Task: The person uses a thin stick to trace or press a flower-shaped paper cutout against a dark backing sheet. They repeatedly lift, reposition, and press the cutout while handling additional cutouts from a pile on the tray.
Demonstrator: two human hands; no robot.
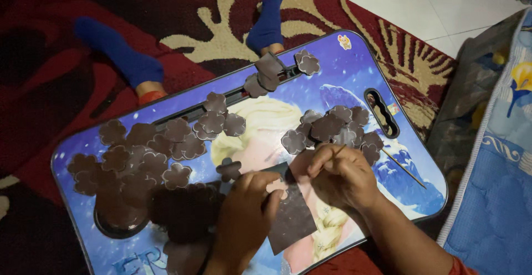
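My left hand (244, 214) pins a dark brown foam sheet (291, 219) against a blue picture-printed lap table (354, 64), fingers closed on the sheet's upper edge. My right hand (341, 175) pinches a thin wooden stick (407, 170) whose near end sits at the sheet's top edge, while the long end points right. Several brown flower-shaped cutouts lie in a pile (144, 153) on the table's left half. A smaller cluster of cutouts (332, 128) lies just above my right hand, and one single flower (229, 169) rests by my left thumb.
A dark round cup recess (113, 219) sits at the table's near left corner. A handle slot (381, 111) opens near the right edge. Blue-socked feet (124, 59) rest on the red patterned carpet (55, 42) beyond the table. A blue cushion (499, 186) lies at right.
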